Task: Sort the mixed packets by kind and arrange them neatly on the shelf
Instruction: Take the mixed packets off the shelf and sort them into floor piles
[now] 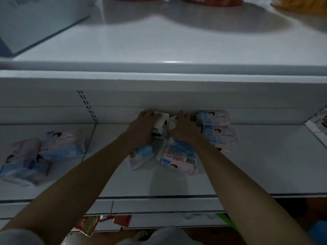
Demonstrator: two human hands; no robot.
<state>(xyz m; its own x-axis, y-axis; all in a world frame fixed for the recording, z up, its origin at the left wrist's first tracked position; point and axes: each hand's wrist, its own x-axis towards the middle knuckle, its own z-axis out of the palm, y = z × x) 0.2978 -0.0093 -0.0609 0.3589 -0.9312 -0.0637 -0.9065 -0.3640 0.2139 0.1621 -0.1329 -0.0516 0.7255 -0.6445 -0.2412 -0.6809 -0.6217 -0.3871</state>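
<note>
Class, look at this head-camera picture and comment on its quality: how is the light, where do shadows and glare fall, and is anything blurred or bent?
Head view: dim and bluish overall; a small glare spot on the upper shelf edge; soft shadows lie under the arms beside the pink packet; the left packet pile is blurred; the left hand and right hand are dark; the wide lens bows the shelf lines.

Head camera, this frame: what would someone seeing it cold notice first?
Two bare arms reach deep into the white shelf, the left hand and right hand both on white packets at the back wall. Right beside them stand two matching pink-and-blue packets, one behind the other. A loose heap of similar packets lies at the shelf's left end.
</note>
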